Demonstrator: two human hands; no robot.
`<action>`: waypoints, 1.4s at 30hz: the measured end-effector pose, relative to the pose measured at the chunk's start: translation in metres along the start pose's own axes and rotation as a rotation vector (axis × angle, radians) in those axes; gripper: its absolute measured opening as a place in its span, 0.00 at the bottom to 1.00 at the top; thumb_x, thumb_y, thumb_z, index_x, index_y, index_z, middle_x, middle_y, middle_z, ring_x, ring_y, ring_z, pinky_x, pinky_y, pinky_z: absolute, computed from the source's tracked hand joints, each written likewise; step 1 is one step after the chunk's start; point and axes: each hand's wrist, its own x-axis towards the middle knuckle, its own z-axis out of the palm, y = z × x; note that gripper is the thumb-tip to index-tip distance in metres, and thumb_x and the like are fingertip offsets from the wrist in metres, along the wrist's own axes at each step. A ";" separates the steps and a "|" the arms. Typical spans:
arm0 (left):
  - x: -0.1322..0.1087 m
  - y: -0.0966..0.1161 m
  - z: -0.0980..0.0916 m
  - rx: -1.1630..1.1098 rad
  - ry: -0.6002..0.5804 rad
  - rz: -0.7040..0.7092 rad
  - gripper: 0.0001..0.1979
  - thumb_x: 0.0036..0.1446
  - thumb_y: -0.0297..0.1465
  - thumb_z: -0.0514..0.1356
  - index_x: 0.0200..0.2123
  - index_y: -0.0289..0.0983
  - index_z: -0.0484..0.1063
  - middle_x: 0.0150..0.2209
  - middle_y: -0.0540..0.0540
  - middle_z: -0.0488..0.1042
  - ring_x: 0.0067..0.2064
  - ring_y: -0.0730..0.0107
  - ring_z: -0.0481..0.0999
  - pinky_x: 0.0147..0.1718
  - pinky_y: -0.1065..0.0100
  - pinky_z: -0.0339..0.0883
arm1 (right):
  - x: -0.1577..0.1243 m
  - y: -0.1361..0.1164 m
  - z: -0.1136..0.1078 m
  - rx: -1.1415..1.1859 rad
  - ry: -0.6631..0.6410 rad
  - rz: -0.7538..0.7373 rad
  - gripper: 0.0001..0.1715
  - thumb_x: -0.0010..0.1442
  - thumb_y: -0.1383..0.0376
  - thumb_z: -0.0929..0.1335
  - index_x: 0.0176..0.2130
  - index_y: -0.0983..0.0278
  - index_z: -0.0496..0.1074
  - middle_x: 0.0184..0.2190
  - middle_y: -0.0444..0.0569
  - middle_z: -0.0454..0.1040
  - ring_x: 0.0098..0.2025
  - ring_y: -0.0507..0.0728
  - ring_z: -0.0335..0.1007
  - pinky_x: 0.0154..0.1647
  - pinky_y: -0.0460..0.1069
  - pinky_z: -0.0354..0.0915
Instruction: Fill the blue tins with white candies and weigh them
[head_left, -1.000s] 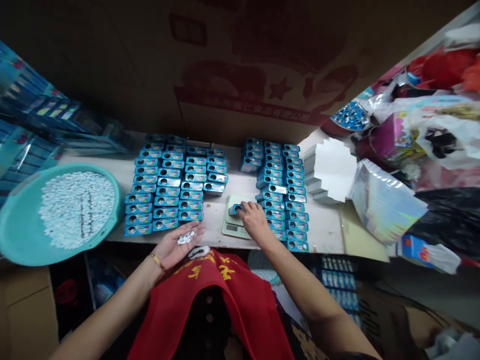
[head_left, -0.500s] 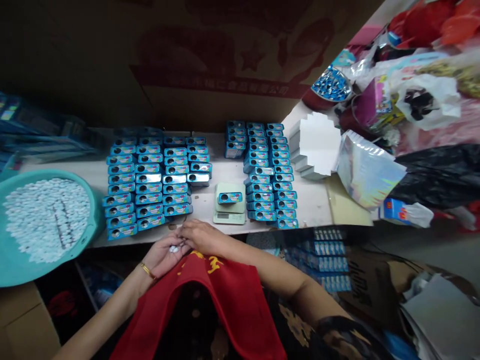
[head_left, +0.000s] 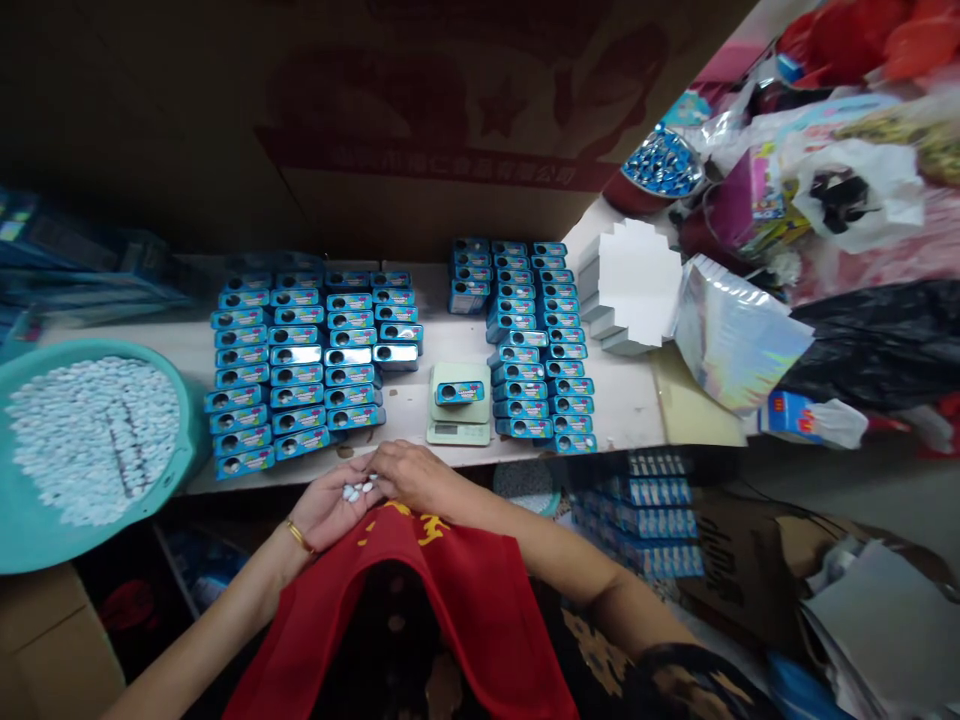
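Observation:
My left hand (head_left: pixel 335 508) lies palm up at the table's front edge, cupping several small white candies (head_left: pixel 352 493). Curled over its fingertips is my right hand (head_left: pixel 409 476), whose own fingertips are hidden against the candies and the left palm. Just beyond the hands, a pale green scale (head_left: pixel 458 434) carries one blue tin (head_left: pixel 460 393) lying on its pan. Rows of similar blue tins (head_left: pixel 298 375) with round dark openings stand to the left of the scale. More blue tins (head_left: pixel 523 390) are lined up on its right.
A turquoise basin (head_left: pixel 196 440) full of white candies stands at the left. White card pieces (head_left: pixel 637 285) are stacked at the right, beside a silvery bag (head_left: pixel 739 335). A large cardboard box (head_left: pixel 420 120) walls off the back. Below the table are stacked packs (head_left: pixel 649 525).
More white candies now show in my left palm, and they sit slightly farther right. My right hand has shifted a little over the left fingers. The tin on the scale stays put.

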 end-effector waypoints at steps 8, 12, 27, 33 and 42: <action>0.007 0.008 0.018 -0.045 -0.008 0.001 0.25 0.48 0.17 0.50 0.53 0.24 0.58 0.49 0.31 0.67 0.53 0.57 0.63 0.51 0.61 0.60 | -0.016 0.034 -0.039 0.184 0.304 0.237 0.09 0.54 0.70 0.63 0.36 0.66 0.68 0.31 0.46 0.69 0.31 0.49 0.65 0.33 0.43 0.62; 0.010 0.011 0.022 -0.055 -0.014 0.017 0.27 0.49 0.17 0.50 0.55 0.25 0.55 0.52 0.30 0.64 0.54 0.56 0.61 0.51 0.60 0.59 | -0.020 0.062 -0.059 -0.043 0.364 0.423 0.10 0.55 0.70 0.62 0.38 0.65 0.69 0.33 0.48 0.69 0.35 0.51 0.66 0.38 0.45 0.61; 0.019 0.002 0.019 -0.120 -0.043 -0.009 0.21 0.56 0.34 0.50 0.51 0.31 0.62 0.45 0.37 0.71 0.46 0.61 0.71 0.42 0.61 0.66 | -0.002 -0.011 -0.014 -0.162 0.035 -0.079 0.16 0.57 0.69 0.60 0.47 0.63 0.63 0.40 0.50 0.68 0.42 0.55 0.63 0.42 0.49 0.62; 0.014 0.001 0.014 -0.157 -0.037 -0.025 0.14 0.57 0.30 0.48 0.39 0.30 0.69 0.33 0.41 0.75 0.35 0.69 0.74 0.38 0.65 0.67 | 0.001 -0.003 -0.005 -0.090 -0.019 0.007 0.10 0.57 0.69 0.60 0.40 0.62 0.64 0.39 0.47 0.66 0.39 0.53 0.62 0.37 0.46 0.62; 0.020 -0.001 0.016 -0.128 0.047 -0.051 0.11 0.56 0.27 0.49 0.30 0.29 0.70 0.24 0.44 0.73 0.25 0.73 0.73 0.31 0.70 0.69 | -0.005 -0.003 -0.020 -0.042 0.017 -0.038 0.12 0.59 0.68 0.58 0.42 0.62 0.65 0.40 0.48 0.66 0.40 0.53 0.63 0.40 0.46 0.63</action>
